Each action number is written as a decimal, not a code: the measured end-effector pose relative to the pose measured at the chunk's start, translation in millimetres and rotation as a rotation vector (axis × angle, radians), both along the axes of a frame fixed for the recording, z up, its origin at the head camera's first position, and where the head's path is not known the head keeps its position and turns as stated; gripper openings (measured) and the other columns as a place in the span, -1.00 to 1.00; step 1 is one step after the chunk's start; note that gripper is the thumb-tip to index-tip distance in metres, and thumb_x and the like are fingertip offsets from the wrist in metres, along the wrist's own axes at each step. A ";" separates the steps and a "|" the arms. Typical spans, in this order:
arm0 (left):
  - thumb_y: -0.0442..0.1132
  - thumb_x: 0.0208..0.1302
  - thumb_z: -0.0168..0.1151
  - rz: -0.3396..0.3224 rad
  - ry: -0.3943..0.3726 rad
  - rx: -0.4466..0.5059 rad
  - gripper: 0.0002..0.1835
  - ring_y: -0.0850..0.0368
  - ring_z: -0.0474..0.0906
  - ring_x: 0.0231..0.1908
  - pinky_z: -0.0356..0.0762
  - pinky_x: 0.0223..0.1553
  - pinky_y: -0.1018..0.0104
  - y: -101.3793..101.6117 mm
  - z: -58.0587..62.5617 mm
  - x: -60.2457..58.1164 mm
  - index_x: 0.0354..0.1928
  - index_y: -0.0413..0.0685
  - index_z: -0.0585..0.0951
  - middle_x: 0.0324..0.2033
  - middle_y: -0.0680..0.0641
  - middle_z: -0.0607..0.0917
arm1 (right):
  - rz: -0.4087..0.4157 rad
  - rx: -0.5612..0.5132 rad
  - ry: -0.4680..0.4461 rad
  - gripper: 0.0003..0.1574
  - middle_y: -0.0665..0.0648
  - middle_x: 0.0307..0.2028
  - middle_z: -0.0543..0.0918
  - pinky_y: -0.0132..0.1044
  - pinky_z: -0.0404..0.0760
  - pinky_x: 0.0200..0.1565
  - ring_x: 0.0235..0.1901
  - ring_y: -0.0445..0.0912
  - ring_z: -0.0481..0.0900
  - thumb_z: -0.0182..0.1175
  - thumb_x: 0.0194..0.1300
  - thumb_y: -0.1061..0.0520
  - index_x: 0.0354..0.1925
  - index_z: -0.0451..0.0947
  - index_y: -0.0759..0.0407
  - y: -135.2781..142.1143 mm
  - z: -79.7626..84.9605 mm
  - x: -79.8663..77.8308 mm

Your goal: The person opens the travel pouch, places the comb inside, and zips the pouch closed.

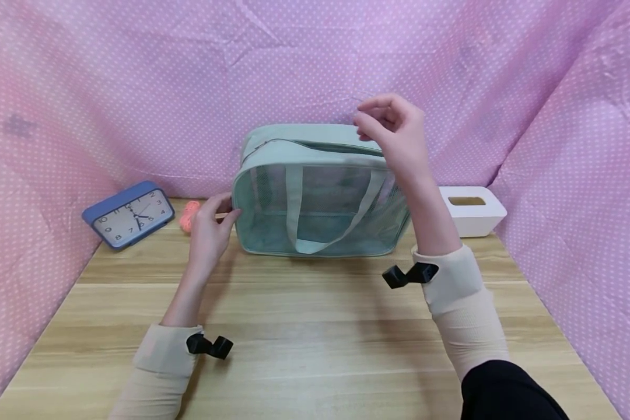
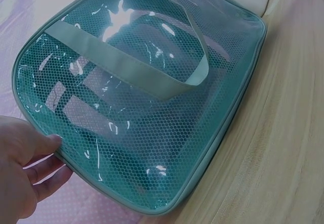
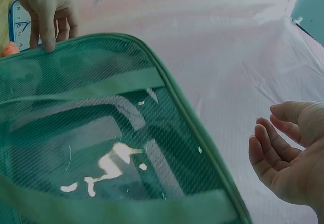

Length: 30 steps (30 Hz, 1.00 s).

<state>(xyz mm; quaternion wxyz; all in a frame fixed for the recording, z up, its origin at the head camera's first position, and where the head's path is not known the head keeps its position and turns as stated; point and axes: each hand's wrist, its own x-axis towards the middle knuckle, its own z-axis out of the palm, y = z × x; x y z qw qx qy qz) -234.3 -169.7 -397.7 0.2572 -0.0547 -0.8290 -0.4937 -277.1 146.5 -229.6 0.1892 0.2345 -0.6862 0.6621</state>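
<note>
Clear-fronted mint bag (image 1: pixel 320 192) stands upright mid-table (image 1: pixel 315 326), near the back drape (image 1: pixel 304 70). Left hand (image 1: pixel 210 227) pinches its left edge, thumb on the front, fingers behind. Right hand (image 1: pixel 396 125) is raised by the bag's upper right corner, off it; right wrist view shows thumb and fingertips apart, loosely bent, grip relaxed. Only the head view gives the top zip opening (image 1: pixel 341 148), a dark gap. Left wrist view brings up honeycomb mesh that the head view barely shows; right wrist view alone takes in a teal patch (image 3: pixel 310 6) beyond the drape. White box (image 1: pixel 472 219), slot on top, has its left end hidden behind the right forearm (image 1: pixel 436 216); slot's interior too dark to read. Blue clock (image 1: pixel 131 216) and orange yarn (image 1: pixel 189 217), left of bag, are cut off in right wrist view. Bag's interior: glare and mesh blur it; contents unclear.
</note>
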 end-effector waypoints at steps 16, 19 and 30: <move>-0.43 0.38 0.29 -0.002 -0.042 -0.005 -0.67 -0.09 0.69 0.01 0.64 -0.09 0.28 0.1 0.8 1.1 0.16 -0.21 0.66 -0.03 -0.26 0.73 | -0.035 -0.361 0.006 -0.85 0.14 -0.41 0.73 -0.36 0.73 -0.29 -0.45 -0.10 0.69 0.36 0.22 0.46 -0.21 0.66 0.38 75.3 -55.7 23.8; -0.43 0.39 0.28 -0.012 -0.048 0.004 -0.68 -0.08 0.68 0.02 0.68 -0.04 0.19 0.1 0.9 0.8 0.16 -0.22 0.65 -0.01 -0.26 0.72 | -0.026 -0.419 0.021 -0.85 0.16 -0.42 0.73 -0.35 0.73 -0.33 -0.48 -0.06 0.69 0.32 0.21 0.52 -0.22 0.65 0.42 86.4 -64.4 27.5; -0.43 0.39 0.28 -0.003 -0.054 0.000 -0.67 -0.11 0.68 0.03 0.69 -0.02 0.03 -1.0 1.2 0.6 0.16 -0.21 0.65 0.00 -0.26 0.73 | -0.058 -0.405 -0.028 -0.83 0.18 -0.42 0.74 -0.35 0.74 -0.34 -0.49 -0.08 0.70 0.27 0.24 0.56 -0.21 0.64 0.44 124.2 -103.7 37.4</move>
